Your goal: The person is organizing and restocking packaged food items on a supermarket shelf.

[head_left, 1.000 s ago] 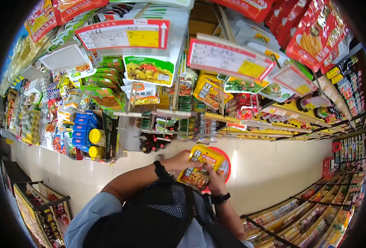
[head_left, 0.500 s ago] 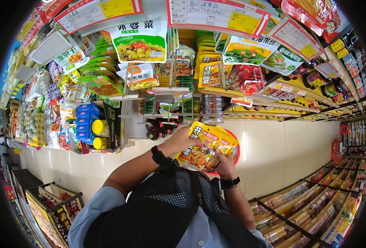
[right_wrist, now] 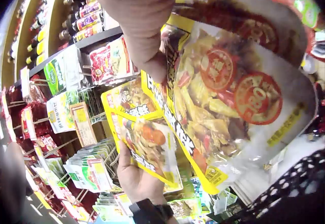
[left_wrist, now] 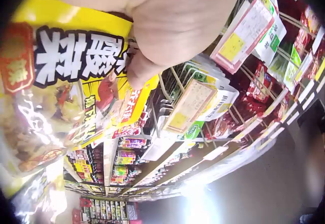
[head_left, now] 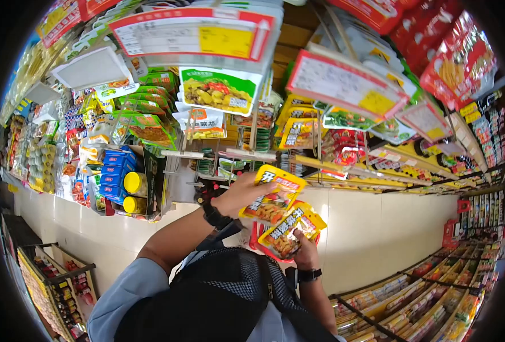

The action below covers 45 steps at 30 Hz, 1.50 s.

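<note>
Packets (head_left: 293,228) fill both hands. The left hand (head_left: 238,196) pinches its share by the 9 o'clock edge; the right hand (head_left: 306,253) grips its share from 5 o'clock, thumb on the face. The two shares nearly meet, the left one at 11 o'clock of the right. Their glossy film could let a rear packet slide out, since each grip takes only an edge; closeness could also make one share knock the other loose. A drop might miss the red basket (head_left: 254,235) behind them, its rim showing at 9 o'clock.

Counted: two packets seem layered in each hand, four in all, though more could hide; one basket; two yellow-lidded jars (head_left: 135,183) between 9 and 10 o'clock; two wristbands (head_left: 309,276).
</note>
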Available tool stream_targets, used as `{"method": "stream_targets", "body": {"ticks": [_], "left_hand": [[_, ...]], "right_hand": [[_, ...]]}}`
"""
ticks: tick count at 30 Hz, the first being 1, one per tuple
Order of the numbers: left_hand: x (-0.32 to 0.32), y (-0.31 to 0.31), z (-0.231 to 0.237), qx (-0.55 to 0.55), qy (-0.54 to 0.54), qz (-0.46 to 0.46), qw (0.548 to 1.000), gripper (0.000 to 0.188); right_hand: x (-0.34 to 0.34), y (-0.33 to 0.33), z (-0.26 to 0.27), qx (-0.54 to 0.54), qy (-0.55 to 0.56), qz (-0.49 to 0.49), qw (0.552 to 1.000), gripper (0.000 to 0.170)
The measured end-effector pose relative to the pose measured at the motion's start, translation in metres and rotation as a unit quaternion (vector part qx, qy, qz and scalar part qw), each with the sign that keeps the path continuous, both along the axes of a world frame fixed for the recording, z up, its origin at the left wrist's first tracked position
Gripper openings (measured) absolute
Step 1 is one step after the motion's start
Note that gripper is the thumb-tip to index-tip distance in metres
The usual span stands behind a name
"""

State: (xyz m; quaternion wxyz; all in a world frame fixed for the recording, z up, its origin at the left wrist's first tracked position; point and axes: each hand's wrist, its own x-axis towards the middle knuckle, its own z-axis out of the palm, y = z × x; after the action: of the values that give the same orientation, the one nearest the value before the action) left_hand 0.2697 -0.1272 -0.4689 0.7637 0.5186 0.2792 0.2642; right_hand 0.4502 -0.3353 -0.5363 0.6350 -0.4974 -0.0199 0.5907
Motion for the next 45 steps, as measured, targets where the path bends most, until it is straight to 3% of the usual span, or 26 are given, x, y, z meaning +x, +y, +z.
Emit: {"method": "stream_targets", "body": {"ticks": [2,4,5,9,13,17,20,27,29,31,34,36,37,38,40,42,43,45], "left_hand": [[0.014,0.021,0.007,0.115,0.036,-0.021,0.992,0.034],[0.030,0.031,0.018,0.033,0.064,-0.036,0.997,0.036],[0.039,0.035,0.007,0.058,0.034,-0.038,0.997,0.036],[0.056,0.041,0.006,0.120,-0.095,-0.049,0.987,0.036],[0.052,0.041,0.015,0.216,-0.005,-0.085,0.973,0.026],[0.056,0.037,0.011,0.166,-0.076,-0.017,0.983,0.025],[0.064,0.039,0.009,0.186,0.000,-0.005,0.983,0.024],[0.064,0.034,0.016,0.223,0.007,0.053,0.973,0.022],[0.066,0.034,0.023,0.254,-0.005,0.098,0.962,0.031],[0.065,0.044,0.025,0.362,0.059,0.134,0.921,0.033],[0.072,0.057,0.012,0.385,0.107,0.192,0.896,0.041],[0.066,0.059,0.011,0.319,0.138,0.232,0.909,0.046],[0.057,0.050,0.004,0.397,0.165,0.303,0.850,0.051],[0.044,0.037,0.001,0.428,0.180,0.318,0.827,0.045],[0.013,0.016,-0.028,0.453,0.211,0.264,0.825,0.051],[-0.012,-0.006,-0.059,0.377,0.242,0.080,0.890,0.056],[-0.011,-0.018,-0.070,0.253,0.200,0.004,0.947,0.056],[-0.007,-0.032,-0.084,-0.008,0.100,-0.135,0.986,0.056]], "right_hand": [[-0.001,-0.004,-0.002,0.002,-0.013,0.001,1.000,0.046],[0.001,-0.007,-0.009,-0.002,-0.020,0.005,1.000,0.045],[0.001,-0.006,-0.012,-0.022,0.003,-0.035,0.999,0.044],[-0.001,-0.002,-0.010,-0.027,-0.015,-0.039,0.999,0.042],[0.000,0.003,-0.008,-0.039,-0.019,-0.020,0.999,0.040],[-0.001,0.006,-0.010,-0.044,-0.038,-0.013,0.998,0.037],[-0.003,0.014,-0.005,-0.048,-0.026,-0.009,0.998,0.035],[-0.005,0.023,0.003,-0.062,-0.024,-0.002,0.998,0.033],[-0.005,0.024,0.005,-0.063,-0.026,0.002,0.998,0.033],[-0.003,0.025,0.005,-0.062,-0.019,0.010,0.998,0.033],[-0.003,0.018,0.004,-0.054,-0.004,0.018,0.998,0.036],[-0.002,0.021,0.006,-0.032,-0.017,0.013,0.999,0.040],[-0.003,0.022,0.011,-0.026,-0.022,0.008,0.999,0.041],[-0.002,0.021,0.012,-0.019,-0.026,0.008,0.999,0.042],[-0.003,0.019,0.010,-0.005,-0.029,0.001,1.000,0.042],[0.000,0.014,0.011,-0.012,-0.032,0.022,0.999,0.041],[-0.001,0.016,0.020,-0.017,-0.022,0.036,0.999,0.041],[-0.005,0.017,0.019,-0.012,-0.024,0.057,0.998,0.040]]}}
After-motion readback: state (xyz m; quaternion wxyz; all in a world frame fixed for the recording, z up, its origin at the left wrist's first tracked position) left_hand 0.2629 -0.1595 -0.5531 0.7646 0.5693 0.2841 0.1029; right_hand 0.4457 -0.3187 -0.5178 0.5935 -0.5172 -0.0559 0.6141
